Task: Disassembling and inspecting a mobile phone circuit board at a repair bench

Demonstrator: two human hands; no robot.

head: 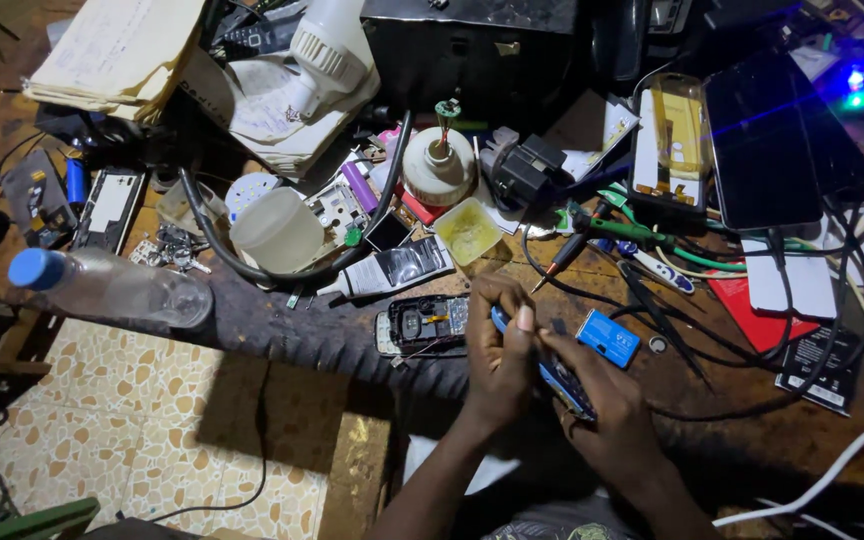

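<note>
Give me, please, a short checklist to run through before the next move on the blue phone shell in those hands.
1. Both hands on the blue shell: ok; left hand and right hand grip it.
2. Shell over the bench, not the floor: ok.
3. Opened phone within reach: ok, just beside the left hand.
4. Blue battery clear of the hands: ok, lying apart.
5. Screwdriver free: ok, on the bench.
6. Small screws accounted for: cannot tell.
</note>
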